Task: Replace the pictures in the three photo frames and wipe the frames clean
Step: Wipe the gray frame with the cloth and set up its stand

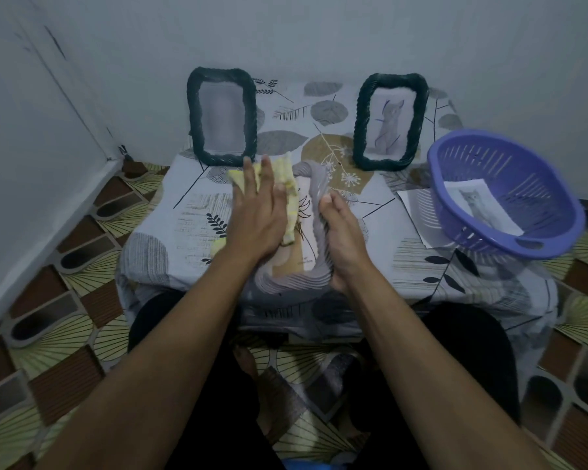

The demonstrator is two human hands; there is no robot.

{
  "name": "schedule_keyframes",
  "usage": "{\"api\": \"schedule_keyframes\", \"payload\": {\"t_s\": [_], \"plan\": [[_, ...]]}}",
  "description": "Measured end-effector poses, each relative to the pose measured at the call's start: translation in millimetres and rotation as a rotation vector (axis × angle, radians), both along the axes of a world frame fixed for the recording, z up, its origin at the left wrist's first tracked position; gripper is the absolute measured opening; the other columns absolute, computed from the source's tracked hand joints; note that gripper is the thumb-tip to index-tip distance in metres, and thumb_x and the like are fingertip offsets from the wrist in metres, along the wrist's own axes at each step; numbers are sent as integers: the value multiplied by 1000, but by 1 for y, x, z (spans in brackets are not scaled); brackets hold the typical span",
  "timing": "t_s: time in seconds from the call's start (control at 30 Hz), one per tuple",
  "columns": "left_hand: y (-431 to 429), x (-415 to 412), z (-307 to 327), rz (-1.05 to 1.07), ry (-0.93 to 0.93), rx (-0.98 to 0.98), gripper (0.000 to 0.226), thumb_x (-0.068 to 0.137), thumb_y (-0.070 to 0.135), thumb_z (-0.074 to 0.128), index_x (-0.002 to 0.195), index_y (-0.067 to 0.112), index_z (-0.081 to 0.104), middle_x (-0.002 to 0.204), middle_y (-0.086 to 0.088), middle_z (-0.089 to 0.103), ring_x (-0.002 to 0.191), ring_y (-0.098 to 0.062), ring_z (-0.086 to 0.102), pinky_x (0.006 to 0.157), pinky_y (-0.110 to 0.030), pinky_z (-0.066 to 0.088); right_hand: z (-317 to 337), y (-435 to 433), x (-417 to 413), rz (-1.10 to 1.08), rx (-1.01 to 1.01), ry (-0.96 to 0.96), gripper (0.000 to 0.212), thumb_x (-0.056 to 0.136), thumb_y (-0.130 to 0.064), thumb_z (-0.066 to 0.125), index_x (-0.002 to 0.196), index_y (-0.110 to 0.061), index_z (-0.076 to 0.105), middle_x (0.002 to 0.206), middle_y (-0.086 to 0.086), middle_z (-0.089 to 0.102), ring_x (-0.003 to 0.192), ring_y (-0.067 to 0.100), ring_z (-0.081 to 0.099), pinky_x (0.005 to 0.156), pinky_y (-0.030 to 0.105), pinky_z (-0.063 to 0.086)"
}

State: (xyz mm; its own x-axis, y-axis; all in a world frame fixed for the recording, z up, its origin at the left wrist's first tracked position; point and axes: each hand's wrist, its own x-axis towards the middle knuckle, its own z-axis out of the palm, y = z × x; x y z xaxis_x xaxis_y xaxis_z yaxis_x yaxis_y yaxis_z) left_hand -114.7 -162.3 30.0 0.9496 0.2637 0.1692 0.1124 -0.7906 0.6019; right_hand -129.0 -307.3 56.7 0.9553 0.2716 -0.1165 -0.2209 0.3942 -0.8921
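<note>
The left hand [262, 212], fingers straight, pressed a cloth [284, 173] onto the grey frame [286, 283] lying flat at centre; the right hand [340, 239] curled round its 3 o'clock edge. A black frame [194, 113] stood at 11 o'clock, a cat frame [418, 120] at 1, a basket [523, 171] at 2.

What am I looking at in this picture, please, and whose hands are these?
There is no machine here. One wide-angle camera worn on a person's head looks down at their two bare hands. The person sits at a low table covered by a leaf-patterned cloth. The left hand presses a yellow cloth flat onto a grey woven photo frame, and the right hand grips that frame's right edge. At the back stand the left dark frame, its picture blurred, and the right dark frame, which shows a cat drawing. On the right, a purple basket holds a cat print and rests partly on a sheet of paper.
</note>
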Motion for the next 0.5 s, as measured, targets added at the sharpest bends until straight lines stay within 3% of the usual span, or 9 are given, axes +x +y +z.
{"api": "schedule_keyframes", "payload": {"t_s": [0.07, 0.13, 0.27, 0.33, 0.4, 0.5], "plan": [[-12, -2, 5, -50, -31, 101, 65, 100, 53, 2, 159, 26, -5, 167, -6, -8, 154, -28, -9, 123, -54, 0, 1, 3, 1, 8, 8, 5, 20, 107, -13, 40, 104, -4, 57, 89, -1, 75, 88, 13, 70, 88, 33, 57], [-30, -14, 5, -199, -68, 128, 66, 96, 50, 4, 159, 29, -3, 168, -1, -5, 154, -23, -6, 124, -51, -2, 3, 4, 5, -39, -19, 20, 24, 106, -15, 42, 112, 7, 52, 102, 15, 66, 100, 26, 62, 99, 47, 48], [-42, -46, -11, -470, -85, 139, 59, 99, 46, 13, 155, 34, -2, 167, 5, 1, 154, -26, 7, 124, -49, -2, 8, -12, 18, -117, -26, 22, 21, 107, -17, 39, 110, -6, 57, 109, 20, 66, 101, 29, 63, 99, 48, 49], [-37, -58, -26, -531, -109, 235, 56, 103, 48, 15, 156, 41, 0, 167, 10, -3, 154, -25, 9, 123, -51, -2, 6, -22, 25, -142, -28, -9, 26, 107, -19, 39, 114, 0, 55, 125, 32, 58, 115, 42, 59, 108, 56, 42], [-29, -56, -32, -492, -75, 292, 55, 101, 55, 10, 155, 49, -2, 165, 16, -11, 154, -26, -1, 121, -60, -3, 3, -25, 27, -143, -13, 7, 31, 108, -19, 38, 125, 2, 52, 133, 31, 55, 125, 44, 53, 109, 57, 40], [-18, -32, -22, -272, 27, 216, 59, 96, 63, 4, 153, 52, -6, 164, 15, -19, 151, -31, -19, 115, -68, -8, -1, -20, 19, -79, 10, 30, 30, 108, -17, 37, 129, -2, 53, 126, 22, 64, 118, 35, 62, 105, 54, 46]]}}
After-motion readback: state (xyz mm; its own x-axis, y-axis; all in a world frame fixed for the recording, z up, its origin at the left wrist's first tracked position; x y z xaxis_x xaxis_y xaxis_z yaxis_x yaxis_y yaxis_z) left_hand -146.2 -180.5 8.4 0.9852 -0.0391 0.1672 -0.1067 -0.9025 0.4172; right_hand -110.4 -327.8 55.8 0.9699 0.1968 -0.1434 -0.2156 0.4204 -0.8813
